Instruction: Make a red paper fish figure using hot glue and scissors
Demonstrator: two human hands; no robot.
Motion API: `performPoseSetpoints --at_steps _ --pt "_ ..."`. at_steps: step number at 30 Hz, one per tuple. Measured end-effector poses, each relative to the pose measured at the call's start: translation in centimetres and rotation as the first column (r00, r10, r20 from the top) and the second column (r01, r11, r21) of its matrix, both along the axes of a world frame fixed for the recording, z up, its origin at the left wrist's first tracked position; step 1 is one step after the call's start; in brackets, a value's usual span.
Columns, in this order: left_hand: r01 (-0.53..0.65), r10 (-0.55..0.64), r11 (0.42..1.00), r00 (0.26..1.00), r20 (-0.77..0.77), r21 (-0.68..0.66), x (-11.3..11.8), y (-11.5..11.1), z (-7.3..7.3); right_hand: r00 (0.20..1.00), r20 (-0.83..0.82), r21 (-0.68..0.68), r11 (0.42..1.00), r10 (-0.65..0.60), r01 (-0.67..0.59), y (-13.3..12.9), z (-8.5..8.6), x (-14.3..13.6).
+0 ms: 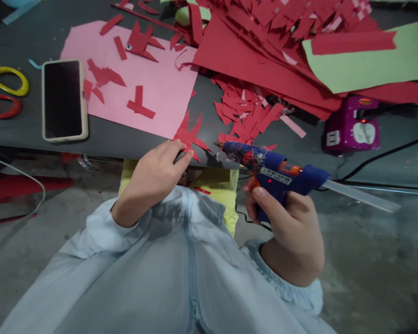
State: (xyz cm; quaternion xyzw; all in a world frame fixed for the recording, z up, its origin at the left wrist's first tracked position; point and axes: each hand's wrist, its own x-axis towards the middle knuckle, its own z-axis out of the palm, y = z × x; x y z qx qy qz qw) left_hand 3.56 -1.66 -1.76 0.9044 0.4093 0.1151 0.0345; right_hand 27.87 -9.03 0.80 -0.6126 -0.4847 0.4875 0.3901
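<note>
My left hand (158, 169) is at the table's front edge, thumb and fingertips holding a spiky red paper cutout (190, 134). In my right hand (285, 218) is a blue hot glue gun (278, 174), fingers wrapped round its handle. Its nozzle points left, just right of the cutout, and a clear glue stick (364, 197) juts from its back. Above my left hand lies a sheet of pink paper (106, 104). On it rest a red paper fish (139, 41) with a stick-on eye, a second red cutout (106, 76) and several red strips.
A phone (63, 99) and scissors (12, 90) with yellow and red handles lie at left. Red scraps (247, 111), stacked red sheets (244, 55) and green paper (379, 65) cover the back right. A purple power box (351, 125) with a black cable stands at right.
</note>
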Motion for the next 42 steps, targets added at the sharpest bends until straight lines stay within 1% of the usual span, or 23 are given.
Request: performPoseSetpoints --at_steps 4,8,11,16,18,21,25,32,38,40,42 --pt "-0.003 0.002 1.000 1.000 -0.023 -0.025 0.1 -0.1 0.2 1.000 -0.005 -0.008 1.000 -0.003 0.003 -0.1 0.0 0.0" --pt "0.009 -0.009 1.000 1.000 -0.027 -0.008 0.2 -0.2 0.1 1.000 -0.004 -0.006 1.000 -0.005 0.005 0.1 0.0 -0.1" --pt "0.016 -0.017 0.999 0.999 -0.041 -0.034 0.2 -0.3 0.3 1.000 -0.006 -0.010 1.000 0.003 -0.003 0.3 0.1 -0.2" --pt "0.066 -0.068 0.997 0.996 -0.061 -0.038 -0.2 -0.3 0.8 1.000 0.002 -0.006 1.000 0.011 -0.011 0.4 -0.1 -0.2" --pt "0.060 -0.061 0.998 0.998 -0.028 -0.036 -0.4 -0.2 0.7 1.000 0.007 -0.002 1.000 0.020 -0.020 0.3 -0.2 -0.2" --pt "0.025 -0.025 1.000 0.999 0.021 -0.005 -0.3 0.0 0.2 0.999 0.012 -0.001 1.000 0.031 -0.031 0.2 -0.3 -0.2" --pt "-0.014 0.014 1.000 1.000 0.004 -0.010 0.0 0.1 -0.4 1.000 0.004 -0.001 1.000 0.021 -0.021 0.1 -0.3 -0.1" --pt "0.004 -0.007 0.997 0.999 -0.035 -0.079 0.0 -0.1 0.1 0.999 0.020 -0.007 0.999 0.031 -0.031 0.0 -0.2 0.1" --pt "0.034 -0.039 0.994 0.998 -0.050 -0.106 -0.3 0.1 0.5 0.999 0.029 0.007 0.999 0.046 -0.046 -0.1 -0.3 0.2" --pt "0.033 -0.038 0.995 0.998 -0.048 -0.098 -0.3 0.1 0.4 0.999 0.025 0.006 0.999 0.042 -0.042 -0.2 -0.4 0.2" --pt "0.015 -0.018 0.998 0.999 -0.051 -0.058 -0.2 0.0 0.3 0.999 0.020 0.008 0.999 0.041 -0.041 -0.2 -0.3 0.2"
